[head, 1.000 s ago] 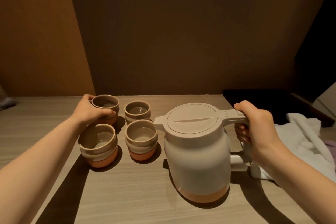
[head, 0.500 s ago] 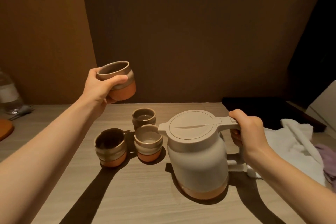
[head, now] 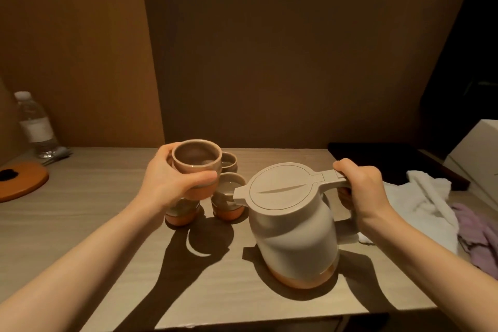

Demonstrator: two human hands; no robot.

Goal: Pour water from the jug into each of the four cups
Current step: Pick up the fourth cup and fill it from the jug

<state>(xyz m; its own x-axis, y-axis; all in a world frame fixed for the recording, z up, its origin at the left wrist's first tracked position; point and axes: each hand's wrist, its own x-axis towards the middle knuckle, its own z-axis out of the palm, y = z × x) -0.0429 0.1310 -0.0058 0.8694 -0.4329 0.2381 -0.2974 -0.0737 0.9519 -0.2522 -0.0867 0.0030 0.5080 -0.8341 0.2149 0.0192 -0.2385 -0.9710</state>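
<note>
**Cup lifted, jug gripped on the desk**

My left hand [head: 172, 183] grips one cup [head: 196, 162] by its side, thumb across the near face and fingers behind it. The cup is held upright in the air above the other cups, mouth up; I cannot tell whether there is water in it.

Three more cups stand on the desk [head: 107, 224] under and behind the raised one. The near left cup [head: 182, 214] is mostly hidden by my hand, only its orange base showing. The near right cup [head: 227, 201] sits just left of the jug's spout. The far cup [head: 229, 162] stands behind that, its rim partly hidden by the held cup.

My right hand [head: 361, 188] is wrapped round the handle of the jug [head: 293, 226], thumb on top near the lid hinge. The jug stands upright, orange base on the desk, lid closed, spout pointing left toward the cups.

At far left: a water bottle [head: 35, 127] and an orange mat [head: 21, 183]. At right: a white towel [head: 425, 202] and a purple cloth [head: 477, 234].
</note>
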